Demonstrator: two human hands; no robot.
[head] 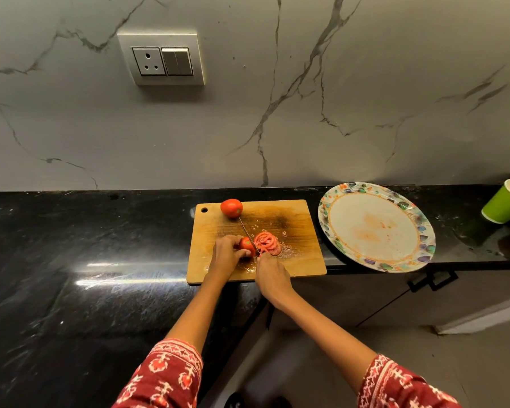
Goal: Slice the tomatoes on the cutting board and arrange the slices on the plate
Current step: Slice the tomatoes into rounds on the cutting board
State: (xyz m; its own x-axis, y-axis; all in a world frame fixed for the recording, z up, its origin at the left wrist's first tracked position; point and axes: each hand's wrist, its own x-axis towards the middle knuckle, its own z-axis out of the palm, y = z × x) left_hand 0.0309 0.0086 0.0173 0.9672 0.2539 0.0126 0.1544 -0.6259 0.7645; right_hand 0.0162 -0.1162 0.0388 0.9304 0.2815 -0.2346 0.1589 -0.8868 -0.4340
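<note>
- Board (295,228) on black table (71,260), near its front edge; plate (377,201) just right of it, bare of slices, faint red smears.
- Left hand (226,254): fingers curled over the tomato stub (246,245), pinning it to the board.
- Right hand (273,275): fingers wrapped round the knife handle; blade (246,231) runs far-left, set against the stub's cut face.
- Slices (266,244) fanned just right of the blade, juice and seeds around them.
- Whole tomato (231,208) at far edge of board, untouched.
- Handling, judged: stub small, soft, wet-skinned, likely to slip; hold by the rounded end, fingertips tucked back from the blade. Slices limp and fragile; lift from underneath or several together.
- Green cup (505,201) far right.
</note>
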